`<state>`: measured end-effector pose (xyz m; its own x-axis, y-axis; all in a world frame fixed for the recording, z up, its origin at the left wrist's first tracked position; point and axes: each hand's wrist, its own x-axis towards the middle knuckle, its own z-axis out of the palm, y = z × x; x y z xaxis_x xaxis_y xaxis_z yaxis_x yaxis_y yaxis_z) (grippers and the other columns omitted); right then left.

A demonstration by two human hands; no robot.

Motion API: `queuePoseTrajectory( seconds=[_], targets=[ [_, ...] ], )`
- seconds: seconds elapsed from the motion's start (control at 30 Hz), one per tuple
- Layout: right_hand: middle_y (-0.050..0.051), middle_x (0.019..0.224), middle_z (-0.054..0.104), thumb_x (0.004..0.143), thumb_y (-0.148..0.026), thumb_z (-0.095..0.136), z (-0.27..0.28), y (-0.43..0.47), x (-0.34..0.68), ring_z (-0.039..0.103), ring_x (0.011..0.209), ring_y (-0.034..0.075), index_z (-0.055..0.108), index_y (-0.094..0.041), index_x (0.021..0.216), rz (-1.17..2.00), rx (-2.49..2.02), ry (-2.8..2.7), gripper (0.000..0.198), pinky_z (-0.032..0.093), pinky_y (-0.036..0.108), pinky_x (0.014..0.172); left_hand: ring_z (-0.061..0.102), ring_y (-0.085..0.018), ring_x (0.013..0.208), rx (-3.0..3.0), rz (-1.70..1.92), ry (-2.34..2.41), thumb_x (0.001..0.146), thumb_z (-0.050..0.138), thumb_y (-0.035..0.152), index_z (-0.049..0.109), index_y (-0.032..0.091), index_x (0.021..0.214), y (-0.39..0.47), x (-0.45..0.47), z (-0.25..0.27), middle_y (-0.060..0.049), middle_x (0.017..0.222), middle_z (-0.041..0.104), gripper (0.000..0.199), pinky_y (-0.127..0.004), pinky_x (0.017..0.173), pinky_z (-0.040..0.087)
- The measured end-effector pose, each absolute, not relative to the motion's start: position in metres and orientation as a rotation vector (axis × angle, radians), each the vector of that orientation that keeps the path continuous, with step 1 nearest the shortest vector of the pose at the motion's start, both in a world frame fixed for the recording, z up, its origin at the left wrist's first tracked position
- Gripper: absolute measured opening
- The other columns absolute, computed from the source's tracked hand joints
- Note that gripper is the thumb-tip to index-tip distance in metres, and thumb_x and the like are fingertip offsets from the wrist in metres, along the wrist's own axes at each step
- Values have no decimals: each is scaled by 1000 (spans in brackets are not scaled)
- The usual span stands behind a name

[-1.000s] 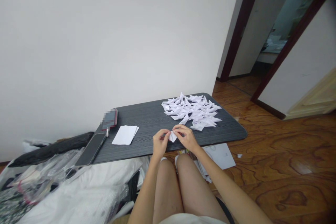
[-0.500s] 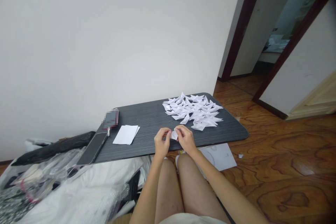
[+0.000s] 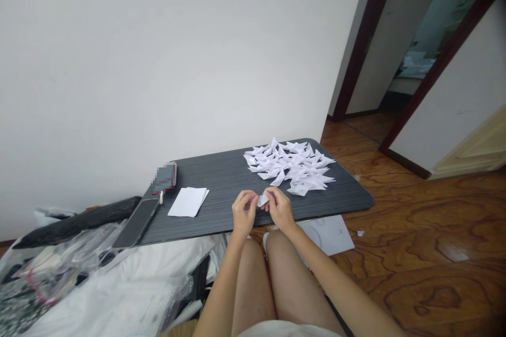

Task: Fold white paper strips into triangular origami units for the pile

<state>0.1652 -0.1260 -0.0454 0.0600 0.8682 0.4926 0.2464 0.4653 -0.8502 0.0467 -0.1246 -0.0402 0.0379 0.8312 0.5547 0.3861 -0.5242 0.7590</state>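
A small folded piece of white paper [image 3: 262, 199] is pinched between my two hands over the near edge of the dark table [image 3: 221, 179]. My left hand [image 3: 244, 210] grips its left side between thumb and fingers. On the other side, my right hand [image 3: 280, 206] pinches the paper's right edge. Just beyond my hands lies a pile of folded white paper boats [image 3: 290, 166]. To the left rests a small stack of flat white paper sheets [image 3: 187, 202]. The paper's exact folds are too small to make out.
A phone-like dark slab [image 3: 140, 221] lies on the table's left end, near a blurred device [image 3: 164, 178]. White plastic bags [image 3: 118, 284] fill the lower left. A white sheet [image 3: 332, 234] lies on the wooden floor [image 3: 415, 253]. A wall [image 3: 177, 52] stands behind the table.
Both hands stay in almost the same place. The folded paper between them is tilted slightly more, and the fingers have shifted a little. The view has moved slightly.
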Motion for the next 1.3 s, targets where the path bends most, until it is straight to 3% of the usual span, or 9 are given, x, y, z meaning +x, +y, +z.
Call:
queuePoseTrajectory(
  seconds=[0.27, 0.5, 0.67, 0.93, 1.13, 1.3],
  targets=[
    [0, 62, 50, 86, -26, 30, -47, -124, 168, 49, 47, 10, 47, -18, 80, 554, -1071, -1502, 19, 41, 23, 54, 53, -16, 83, 2146, 1285, 1079, 80, 44, 22, 61, 15, 83, -122, 38, -34, -8, 89, 54, 18, -29, 73, 46],
    [3, 74, 56, 85, -27, 31, -47, -124, 169, 53, 57, 12, 50, -18, 80, 518, -1095, -1500, 21, 42, 24, 60, 57, -17, 85, 2158, 1148, 1000, 73, 55, 29, 60, 16, 89, -123, 26, -31, -11, 111, 50, 21, -30, 71, 49],
    [2, 70, 57, 85, -30, 33, -50, -120, 171, 55, 56, 13, 49, -18, 80, 661, -1060, -1436, 21, 45, 25, 59, 57, -18, 87, 2188, 1205, 1078, 74, 55, 28, 61, 16, 84, -124, 28, -33, -10, 95, 61, 17, -32, 78, 46],
    [3, 81, 56, 80, -31, 44, -51, -119, 174, 59, 60, 12, 46, -18, 90, 1010, -805, -1411, 17, 49, 25, 60, 58, -14, 75, 2172, 1314, 1124, 77, 50, 26, 60, 15, 85, -126, 25, -32, -8, 86, 63, 17, -26, 67, 48],
    [5, 96, 54, 71, -22, 55, -41, -121, 186, 58, 81, 13, 44, -19, 108, 1096, -765, -1580, 39, 47, 26, 74, 58, -14, 71, 2160, 1184, 1119, 76, 51, 27, 60, 14, 86, -126, 20, -26, -7, 82, 63, 18, -25, 65, 47],
    [3, 85, 58, 68, -22, 58, -43, -116, 190, 58, 80, 15, 52, -16, 90, 1135, -836, -1567, 24, 46, 28, 75, 60, -15, 71, 2046, 1177, 1160, 73, 54, 28, 58, 14, 94, -125, 21, -31, -8, 87, 64, 25, -26, 67, 48]
  ],
)
